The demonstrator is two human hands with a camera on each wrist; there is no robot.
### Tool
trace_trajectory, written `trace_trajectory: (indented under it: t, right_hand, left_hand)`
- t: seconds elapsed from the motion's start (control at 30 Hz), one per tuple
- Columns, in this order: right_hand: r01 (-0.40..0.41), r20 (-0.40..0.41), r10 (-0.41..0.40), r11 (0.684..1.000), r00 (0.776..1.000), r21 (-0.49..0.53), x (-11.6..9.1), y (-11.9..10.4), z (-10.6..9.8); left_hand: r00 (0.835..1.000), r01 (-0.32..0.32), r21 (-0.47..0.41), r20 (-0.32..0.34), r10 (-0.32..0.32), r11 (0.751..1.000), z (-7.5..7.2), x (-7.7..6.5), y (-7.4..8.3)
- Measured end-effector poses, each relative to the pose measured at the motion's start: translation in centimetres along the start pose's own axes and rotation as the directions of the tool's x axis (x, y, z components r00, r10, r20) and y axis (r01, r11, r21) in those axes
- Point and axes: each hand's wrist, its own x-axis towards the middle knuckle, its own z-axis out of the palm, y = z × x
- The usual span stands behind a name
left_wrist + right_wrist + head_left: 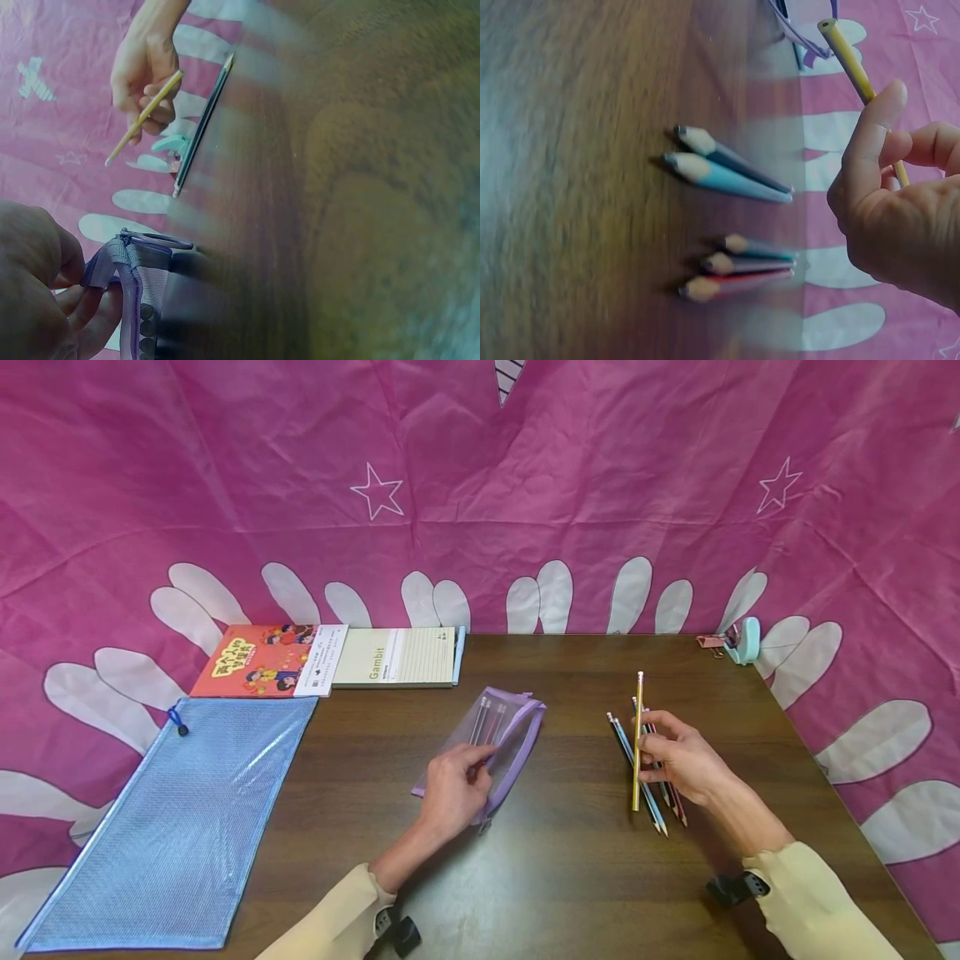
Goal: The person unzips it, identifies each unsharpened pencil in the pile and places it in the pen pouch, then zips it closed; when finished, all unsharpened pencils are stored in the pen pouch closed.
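My left hand (453,789) pinches the edge of a purple mesh pencil pouch (468,731), beside its zipper. The pouch mouth gapes on the right side, and a few pencils show through the mesh. In my right hand (686,760) a yellow pencil (637,718) is held between thumb and fingers, nearly upright in the head view. Its flat, unsharpened end (826,25) faces the right wrist camera. Under that hand several sharpened pencils lie on the table, among them a light blue pencil (735,180) and a red one (735,283); the hand partly hides them in the head view.
A blue mesh zip bag (172,818) lies flat at the left. Behind it are a red picture book (258,660) and a cream notebook (397,656). A mint-green object (745,642) and a small pink item (711,642) stand at the back right, by the pink curtain (465,460).
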Motion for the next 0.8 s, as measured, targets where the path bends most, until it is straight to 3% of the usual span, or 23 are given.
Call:
trace_trajectory:
  t: [0.8]
  right_hand:
    - [-0.034, 0.054, 0.033, 0.999, 0.998, 0.030, 1.7, 1.0, 4.9]
  left_hand:
    - [1.000, -0.006, -0.011, -0.009, 0.006, 1.000, 0.2, 0.0, 0.0]
